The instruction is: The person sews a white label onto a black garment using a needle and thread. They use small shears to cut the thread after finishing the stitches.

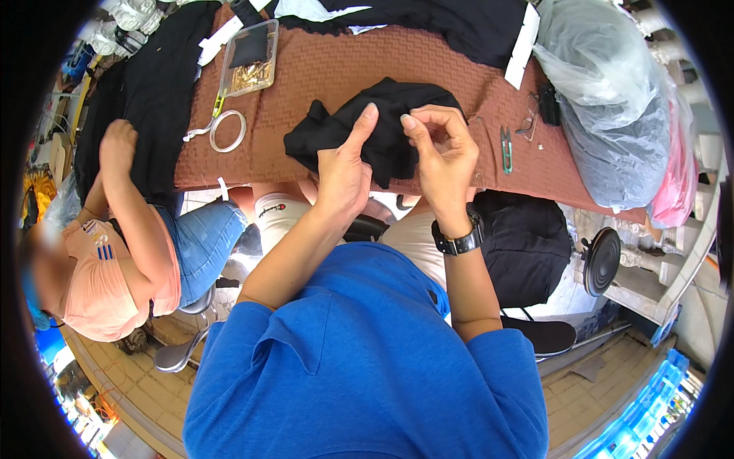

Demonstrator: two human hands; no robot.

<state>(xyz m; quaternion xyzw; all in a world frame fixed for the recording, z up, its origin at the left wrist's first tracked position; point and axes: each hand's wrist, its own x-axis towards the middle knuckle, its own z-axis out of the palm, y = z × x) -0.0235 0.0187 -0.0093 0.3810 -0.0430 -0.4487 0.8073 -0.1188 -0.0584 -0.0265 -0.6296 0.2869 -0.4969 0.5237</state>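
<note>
Black cloth [391, 141] in hand at a brown-covered table [321, 61]

The left hand [348, 164] curls against the cloth, thumb raised. The right hand [443, 149] draws thumb and forefinger together; anything between them is too small to tell. Green thread snips [506, 149] lie to the right, a clear plastic box [251, 73] far left. A co-worker [118, 283] sits at left.

Matt black cloth [391, 141], textured brown tablecloth [321, 65]

Bright light; pale sheen on plastic bag [608, 134] at brown-covered table's [329, 57] right edge; fisheye curvature, black corners; co-worker's head [47, 268] blurred.
</note>
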